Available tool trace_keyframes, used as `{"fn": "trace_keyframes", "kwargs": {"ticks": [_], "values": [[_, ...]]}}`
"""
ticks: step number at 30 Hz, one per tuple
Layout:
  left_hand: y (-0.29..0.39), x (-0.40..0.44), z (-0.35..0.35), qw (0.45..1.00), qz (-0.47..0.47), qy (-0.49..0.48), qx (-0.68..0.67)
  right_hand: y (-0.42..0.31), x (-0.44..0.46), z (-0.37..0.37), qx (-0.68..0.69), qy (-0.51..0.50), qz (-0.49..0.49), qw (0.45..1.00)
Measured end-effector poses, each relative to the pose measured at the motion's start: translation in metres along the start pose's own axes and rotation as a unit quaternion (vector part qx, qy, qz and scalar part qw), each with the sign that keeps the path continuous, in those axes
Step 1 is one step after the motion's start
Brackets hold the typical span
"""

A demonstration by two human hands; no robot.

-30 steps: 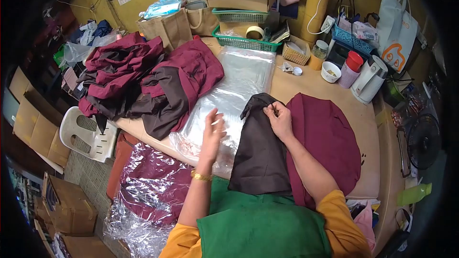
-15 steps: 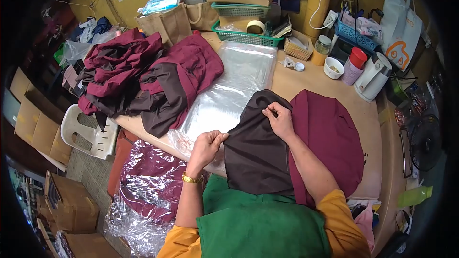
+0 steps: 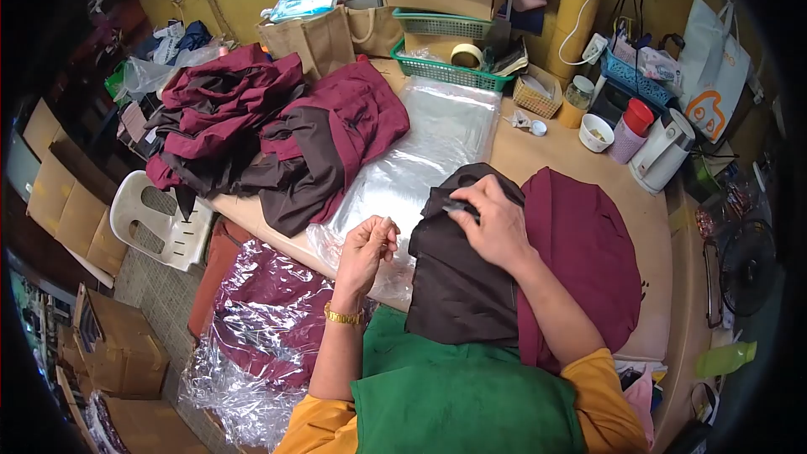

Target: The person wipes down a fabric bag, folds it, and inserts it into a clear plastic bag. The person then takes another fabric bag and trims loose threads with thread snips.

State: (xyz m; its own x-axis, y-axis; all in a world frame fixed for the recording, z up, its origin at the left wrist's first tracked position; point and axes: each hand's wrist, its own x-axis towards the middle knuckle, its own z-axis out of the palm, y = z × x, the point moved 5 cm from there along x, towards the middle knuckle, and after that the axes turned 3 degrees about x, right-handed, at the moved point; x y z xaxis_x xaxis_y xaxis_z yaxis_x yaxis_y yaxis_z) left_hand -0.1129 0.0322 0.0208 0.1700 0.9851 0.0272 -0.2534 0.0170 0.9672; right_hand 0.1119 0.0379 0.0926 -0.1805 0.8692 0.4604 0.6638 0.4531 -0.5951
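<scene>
A dark brown and maroon garment lies on the table in front of me, with its brown cloth to the left and its maroon cloth to the right. Over the upper part of the brown cloth, my right hand is closed round a small dark tool, perhaps thread snips. My left hand is apart from the cloth, just beyond its left edge. Its thumb and fingertips are pinched together, and anything between them is too small to make out.
Clear plastic bags lie flat behind the garment. More maroon and brown garments are heaped at the left. A plastic-wrapped maroon bundle sits below the table edge. A white kettle and a bowl stand at the right.
My left hand has let go of the brown cloth's left edge. My right hand has turned over, and the dark tool now shows in it. The brown cloth has slackened.
</scene>
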Motion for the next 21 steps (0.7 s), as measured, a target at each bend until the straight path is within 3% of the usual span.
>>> {"fn": "trace_keyframes", "kwargs": {"ticks": [2,4,9,21], "values": [[0.004,0.0,0.005,1.0,0.01,-0.002,-0.008,-0.027,-0.002,0.0,-0.025,-0.006,-0.078,0.997],[0.012,-0.002,0.011,0.998,0.019,0.058,-0.009,-0.04,-0.003,0.001,-0.037,-0.009,-0.09,0.995],[0.01,-0.002,0.013,0.999,0.027,0.039,-0.026,-0.053,-0.002,0.011,-0.069,0.009,-0.129,0.989],[0.008,-0.001,0.013,0.994,0.052,0.038,-0.084,-0.056,-0.002,0.01,-0.064,0.005,-0.098,0.993]]}}
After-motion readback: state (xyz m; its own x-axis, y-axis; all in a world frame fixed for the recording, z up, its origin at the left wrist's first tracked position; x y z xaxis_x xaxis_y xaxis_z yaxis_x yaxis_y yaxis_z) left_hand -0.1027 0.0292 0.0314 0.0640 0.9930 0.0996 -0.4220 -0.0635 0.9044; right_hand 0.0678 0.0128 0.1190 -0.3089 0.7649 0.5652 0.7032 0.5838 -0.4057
